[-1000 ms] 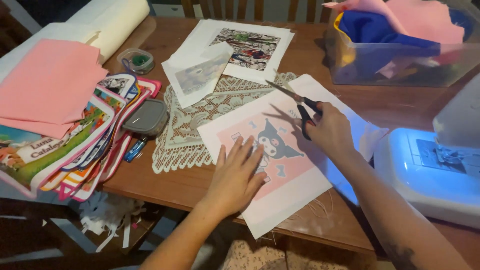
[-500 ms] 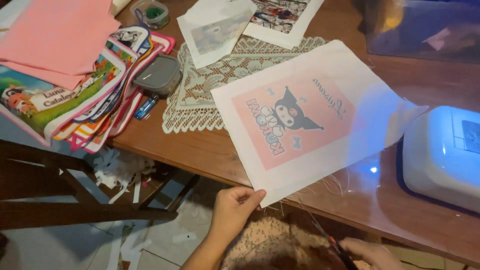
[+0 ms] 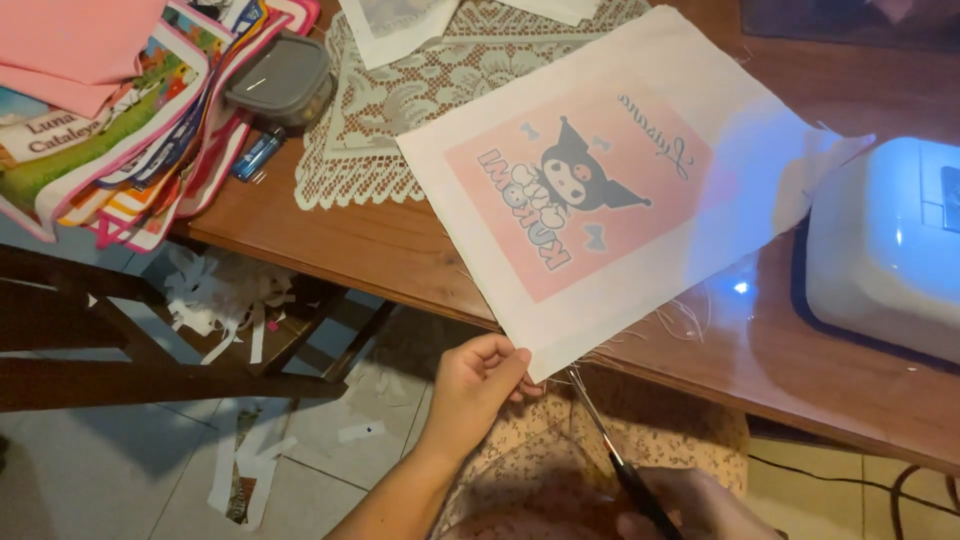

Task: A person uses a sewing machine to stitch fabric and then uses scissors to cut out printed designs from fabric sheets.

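A white fabric sheet (image 3: 620,180) printed with a pink panel and a dark cartoon character lies on the wooden table (image 3: 330,240), its near corner hanging over the edge. My left hand (image 3: 478,385) pinches that overhanging corner from below. My right hand (image 3: 690,510), at the bottom edge of the view, grips black-handled scissors (image 3: 610,450) whose blades point up at the fabric's frayed lower edge, just right of my left hand. Loose threads trail from that edge.
A white lace doily (image 3: 400,110) lies under the fabric's far side. A stack of pink and printed fabrics (image 3: 110,110) and a grey lidded box (image 3: 280,80) sit at left, with a blue lighter (image 3: 257,155). A white machine (image 3: 890,250) stands at right. Paper scraps (image 3: 240,300) litter the floor.
The view has tilted down and come closer. My left hand went from flat on the fabric to pinching its near corner below the table edge. My right hand brought the scissors down to that edge.
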